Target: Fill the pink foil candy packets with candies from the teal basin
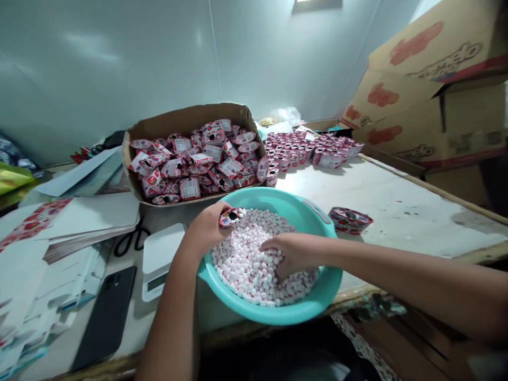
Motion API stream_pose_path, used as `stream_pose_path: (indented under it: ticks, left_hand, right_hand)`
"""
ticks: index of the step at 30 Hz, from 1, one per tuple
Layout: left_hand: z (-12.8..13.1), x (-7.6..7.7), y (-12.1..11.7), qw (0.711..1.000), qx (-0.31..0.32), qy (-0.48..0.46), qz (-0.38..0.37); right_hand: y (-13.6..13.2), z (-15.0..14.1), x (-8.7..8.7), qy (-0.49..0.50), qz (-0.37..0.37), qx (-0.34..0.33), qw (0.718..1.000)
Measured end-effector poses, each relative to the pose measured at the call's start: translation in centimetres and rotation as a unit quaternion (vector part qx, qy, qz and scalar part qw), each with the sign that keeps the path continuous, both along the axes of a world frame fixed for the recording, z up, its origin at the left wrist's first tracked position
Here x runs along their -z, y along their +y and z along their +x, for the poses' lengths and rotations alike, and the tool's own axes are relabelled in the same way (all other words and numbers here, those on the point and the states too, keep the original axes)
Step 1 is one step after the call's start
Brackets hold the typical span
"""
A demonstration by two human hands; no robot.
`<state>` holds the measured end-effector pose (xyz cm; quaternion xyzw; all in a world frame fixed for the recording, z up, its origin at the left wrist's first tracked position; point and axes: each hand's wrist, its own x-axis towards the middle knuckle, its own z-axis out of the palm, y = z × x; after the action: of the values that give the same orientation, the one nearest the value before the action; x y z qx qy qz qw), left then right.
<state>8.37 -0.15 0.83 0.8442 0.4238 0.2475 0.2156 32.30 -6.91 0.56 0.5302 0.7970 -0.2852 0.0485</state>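
Observation:
A teal plastic basin (296, 312) at the table's front edge is full of small white and pink candies (246, 264). Over the basin's left rim, my left hand (208, 227) is closed around a small red and white packet (232, 216) whose open mouth points at the candies. My right hand (291, 254) lies palm down in the candies with its fingers curled into the pile; what they hold is hidden.
A cardboard box (137, 132) of filled red packets stands behind the basin. Rows of packets (309, 148) sit to its right, and one packet (350, 219) lies beside the basin. A white scale (159, 259), black phone (107, 315), scissors and flat cartons (79, 222) lie left. Large boxes (432, 100) stand right.

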Motion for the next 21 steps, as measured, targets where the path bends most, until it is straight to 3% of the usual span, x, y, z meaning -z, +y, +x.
stream_pose_path:
  ticks: [3,7,10,15,19,21]
  left_hand:
    - [-0.1,0.1,-0.1,1.000,0.019,0.019,0.008]
    - [-0.2,0.1,-0.3,0.999,0.026,0.043,0.002]
    - [-0.2,-0.1,-0.2,0.999,0.035,0.031,0.000]
    - [-0.3,-0.3,-0.2,1.000,0.018,0.015,-0.012]
    - [-0.3,-0.2,-0.2,1.000,0.011,0.003,-0.012]
    - [-0.3,-0.1,-0.1,1.000,0.006,-0.010,-0.015]
  right_hand:
    - [1.7,-0.9,-1.3,0.010,0.004,-0.003,1.000]
    - [4.8,-3.0,-4.3,0.054,0.133,-0.022,0.989]
    - [6.5,-4.9,-5.7,0.041,0.171,-0.011,0.984]
    - [6.8,-5.4,-5.8,0.057,0.197,-0.019,0.979]
    - [5.5,-2.8,-5.9,0.107,0.196,-0.020,0.975]
    - [5.0,-1.1,-5.2,0.065,0.182,-0.008,0.981]
